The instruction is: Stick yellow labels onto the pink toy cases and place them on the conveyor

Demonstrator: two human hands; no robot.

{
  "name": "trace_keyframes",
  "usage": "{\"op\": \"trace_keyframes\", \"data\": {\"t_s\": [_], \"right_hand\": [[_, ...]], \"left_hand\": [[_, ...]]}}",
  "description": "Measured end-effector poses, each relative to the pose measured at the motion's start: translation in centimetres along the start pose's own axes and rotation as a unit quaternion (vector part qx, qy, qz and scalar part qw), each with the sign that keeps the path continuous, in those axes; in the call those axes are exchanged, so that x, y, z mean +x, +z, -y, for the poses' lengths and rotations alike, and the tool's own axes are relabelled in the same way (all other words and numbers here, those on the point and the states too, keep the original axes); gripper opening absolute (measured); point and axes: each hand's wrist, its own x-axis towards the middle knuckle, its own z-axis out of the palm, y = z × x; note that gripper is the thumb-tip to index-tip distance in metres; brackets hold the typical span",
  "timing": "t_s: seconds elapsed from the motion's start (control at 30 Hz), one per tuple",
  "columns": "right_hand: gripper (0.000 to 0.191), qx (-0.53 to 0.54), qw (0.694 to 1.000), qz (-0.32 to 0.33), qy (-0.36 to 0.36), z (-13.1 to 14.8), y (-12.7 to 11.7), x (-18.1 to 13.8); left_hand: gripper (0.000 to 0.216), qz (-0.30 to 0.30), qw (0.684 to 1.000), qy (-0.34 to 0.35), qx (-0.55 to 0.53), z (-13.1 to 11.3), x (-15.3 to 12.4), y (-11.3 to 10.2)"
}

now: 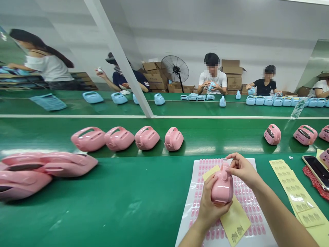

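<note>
My left hand (212, 202) is wrapped around a pink plastic housing with a carry handle (222, 188), held end-on above the table. At the top of its handle, my right hand (240, 168) has thumb and forefinger pinched together; what they grip, if anything, is too small to make out. Beneath both hands lies a white sheet of pink oval stickers (253, 209). A yellow sticker sheet with dark printed marks (236, 224) rests on it, partly hidden by my left hand and the housing.
Pink housings stand in a row (147, 138), and more lie at left (23, 181). On the right are yellow sticker strips (290, 183), a phone (317, 169) and pink housings with dark panels (305, 134). Across the bench, several people handle blue housings (268, 101); a white post (120, 55) slants up.
</note>
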Motion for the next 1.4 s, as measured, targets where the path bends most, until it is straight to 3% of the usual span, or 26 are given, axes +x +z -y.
{"op": "trace_keyframes", "data": {"t_s": [0.23,0.5,0.67,0.77,0.87,1.0,1.13,1.2,1.3,1.37,1.4], "right_hand": [[0.035,0.034,0.999,-0.003,0.007,-0.7,1.5,-0.3],[0.031,0.017,0.999,-0.02,-0.019,-1.1,2.0,-0.6],[0.021,-0.062,0.993,-0.053,-0.087,-2.1,2.3,-0.8],[0.015,-0.139,0.977,-0.065,-0.149,-2.9,2.3,-0.9],[0.014,-0.23,0.94,-0.073,-0.243,-3.6,2.2,-0.9],[0.03,-0.326,0.886,-0.099,-0.314,-3.9,1.6,-0.7],[0.061,-0.331,0.903,-0.174,-0.212,-3.7,0.7,-0.2],[0.062,-0.287,0.93,-0.176,-0.148,-3.6,0.2,0.2],[0.057,-0.172,0.982,-0.038,-0.065,-3.4,-0.7,0.8],[0.053,-0.108,0.992,0.051,-0.027,-3.3,-1.0,1.0],[0.049,-0.092,0.994,0.063,-0.016,-3.2,-1.1,0.9]], "left_hand": [[0.067,-0.033,0.997,-0.035,-0.055,-0.8,0.4,0.0],[0.07,-0.031,0.999,0.023,-0.007,-0.1,0.1,0.2],[0.07,-0.026,0.999,0.042,0.022,0.0,0.1,0.2],[0.067,-0.04,0.999,0.009,-0.004,-0.3,0.1,0.2],[0.064,-0.046,0.998,-0.014,-0.028,-0.5,0.2,0.2],[0.064,-0.063,0.997,-0.005,-0.034,-0.5,0.4,0.3],[0.061,-0.074,0.997,0.012,-0.034,-0.6,0.6,-0.1],[0.06,-0.055,0.997,0.033,-0.033,-0.9,0.6,-0.3],[0.064,-0.044,0.996,0.047,-0.06,-1.9,0.1,-0.2],[0.073,-0.083,0.99,0.007,-0.114,-2.9,-0.2,0.1],[0.079,-0.107,0.982,-0.031,-0.153,-3.3,-0.3,0.2]]}}
